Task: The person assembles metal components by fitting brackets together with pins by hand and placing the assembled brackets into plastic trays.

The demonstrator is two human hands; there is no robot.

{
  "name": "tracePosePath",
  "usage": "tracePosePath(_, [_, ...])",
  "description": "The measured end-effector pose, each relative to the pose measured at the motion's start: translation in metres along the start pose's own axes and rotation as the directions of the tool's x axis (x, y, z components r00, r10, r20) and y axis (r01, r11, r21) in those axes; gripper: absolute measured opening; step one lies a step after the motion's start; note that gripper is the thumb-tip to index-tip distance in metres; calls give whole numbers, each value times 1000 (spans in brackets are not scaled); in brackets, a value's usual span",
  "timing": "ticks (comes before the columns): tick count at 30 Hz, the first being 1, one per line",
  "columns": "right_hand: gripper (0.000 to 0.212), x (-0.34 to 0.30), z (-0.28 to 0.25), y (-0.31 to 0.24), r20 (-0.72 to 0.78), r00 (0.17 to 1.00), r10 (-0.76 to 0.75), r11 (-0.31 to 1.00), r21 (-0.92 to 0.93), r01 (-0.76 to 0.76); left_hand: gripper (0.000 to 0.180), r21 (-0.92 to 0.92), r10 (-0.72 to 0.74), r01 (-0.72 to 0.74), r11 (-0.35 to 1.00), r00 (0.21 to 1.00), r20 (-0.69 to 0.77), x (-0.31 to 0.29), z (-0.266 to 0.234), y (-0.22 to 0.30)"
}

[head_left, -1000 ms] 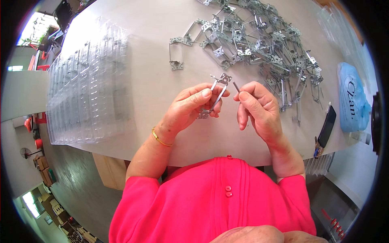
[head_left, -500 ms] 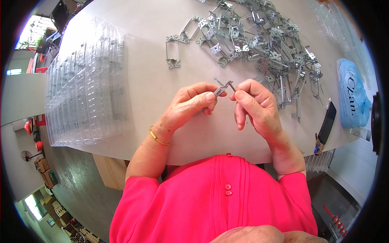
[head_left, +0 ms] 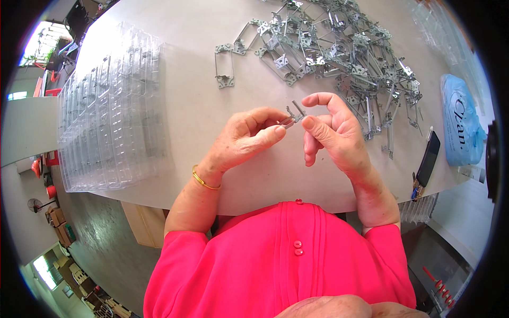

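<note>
Above the tabletop, my left hand pinches a small grey metal bracket between thumb and fingers. Part of the bracket is hidden behind those fingers; its far end sticks out to the right, with a thin arm angled up. My right hand is close beside that end, its index finger lifted and the thumb apart from it. The thumb tip is near the metal; whether it touches I cannot tell. Beyond my hands lies a tangled heap of similar metal brackets, and one rectangular metal frame sits at its left edge.
Stacked clear plastic trays stand on the left of the table. On the right are a phone, some keys and a blue plastic bag. More clear plastic lies at the far right.
My right fingers have loosened from the bracket, the index finger lifting away from the thumb. The bracket's end has turned and moved slightly right, still in my left hand.
</note>
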State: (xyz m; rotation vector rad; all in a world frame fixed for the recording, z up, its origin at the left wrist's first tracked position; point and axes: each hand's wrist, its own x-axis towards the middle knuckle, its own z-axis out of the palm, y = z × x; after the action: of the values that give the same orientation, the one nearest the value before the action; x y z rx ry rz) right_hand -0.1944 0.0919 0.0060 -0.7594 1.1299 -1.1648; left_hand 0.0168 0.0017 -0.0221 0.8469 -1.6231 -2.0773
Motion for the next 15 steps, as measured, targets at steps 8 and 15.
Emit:
tracePosePath(8, [29,3,-5,0,81,992,95,995,16,-96,30,38,-21,20,999,1000,19,-1,4,8])
tracePosePath(15, [22,4,-14,-5,162,971,177,984,-36,-174,32,106,-22,16,994,998,56,-3,8,5])
